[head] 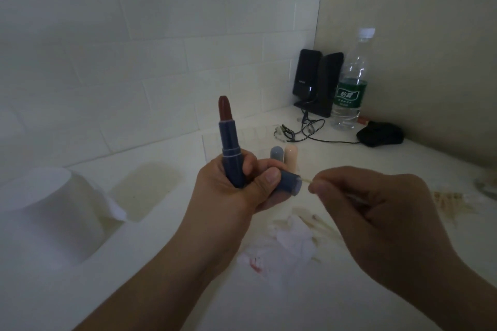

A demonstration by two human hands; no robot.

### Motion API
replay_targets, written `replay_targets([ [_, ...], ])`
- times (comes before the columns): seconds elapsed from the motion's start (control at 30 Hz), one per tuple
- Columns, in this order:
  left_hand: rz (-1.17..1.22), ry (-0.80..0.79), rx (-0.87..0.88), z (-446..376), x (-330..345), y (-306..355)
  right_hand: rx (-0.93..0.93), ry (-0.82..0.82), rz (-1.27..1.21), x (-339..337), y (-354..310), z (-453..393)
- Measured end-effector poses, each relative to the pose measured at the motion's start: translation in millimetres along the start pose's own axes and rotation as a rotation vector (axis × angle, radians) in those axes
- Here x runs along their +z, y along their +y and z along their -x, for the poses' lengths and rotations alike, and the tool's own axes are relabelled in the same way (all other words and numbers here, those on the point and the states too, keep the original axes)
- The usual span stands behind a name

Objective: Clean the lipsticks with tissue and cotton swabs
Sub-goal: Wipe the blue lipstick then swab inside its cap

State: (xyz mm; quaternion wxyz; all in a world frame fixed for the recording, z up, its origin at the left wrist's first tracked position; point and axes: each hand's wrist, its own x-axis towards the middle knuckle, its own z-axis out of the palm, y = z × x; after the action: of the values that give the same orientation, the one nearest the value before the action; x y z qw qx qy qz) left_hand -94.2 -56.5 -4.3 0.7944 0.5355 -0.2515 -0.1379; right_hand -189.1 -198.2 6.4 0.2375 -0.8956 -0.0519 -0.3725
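My left hand (228, 191) grips an upright blue lipstick (230, 142) with its dark red bullet extended. The same hand also holds the blue cap (289, 183) lying sideways under the thumb, its open end facing right. My right hand (376, 209) pinches a thin cotton swab (306, 179) whose tip reaches into the cap's opening. A crumpled tissue (285, 247) with a red smear lies on the counter below the hands. Two more lipsticks, one grey-blue (277, 154) and one pale peach (291, 154), stand behind my left hand.
A toilet paper roll (51, 212) sits at the left. At the back right corner stand two black speakers (317, 80), a water bottle (351, 80), a cable (309, 129) and a black mouse (380, 133). Loose cotton swabs (451, 201) lie at the right.
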Motion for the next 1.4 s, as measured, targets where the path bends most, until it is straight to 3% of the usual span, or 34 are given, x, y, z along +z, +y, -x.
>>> replay_targets([
  [0.27,0.071,-0.016,-0.008,-2,-2,-3,0.079,-0.042,-0.088,5,-4,5],
  [0.53,-0.023,0.03,0.071,-4,-7,-4,0.075,-0.125,-0.106,8,-5,7],
  [0.8,0.068,0.033,-0.043,-5,-7,-5,0.085,-0.073,0.022,9,6,4],
  [1.03,0.072,-0.001,-0.067,-3,-2,-4,0.033,-0.018,0.14,8,2,5],
  [1.2,0.062,0.067,-0.065,-5,-6,-6,-0.094,-0.101,0.106,11,-8,9],
  [1.4,0.343,0.135,-0.113,-10,-6,3,-0.003,0.137,-0.048,-2,4,3],
])
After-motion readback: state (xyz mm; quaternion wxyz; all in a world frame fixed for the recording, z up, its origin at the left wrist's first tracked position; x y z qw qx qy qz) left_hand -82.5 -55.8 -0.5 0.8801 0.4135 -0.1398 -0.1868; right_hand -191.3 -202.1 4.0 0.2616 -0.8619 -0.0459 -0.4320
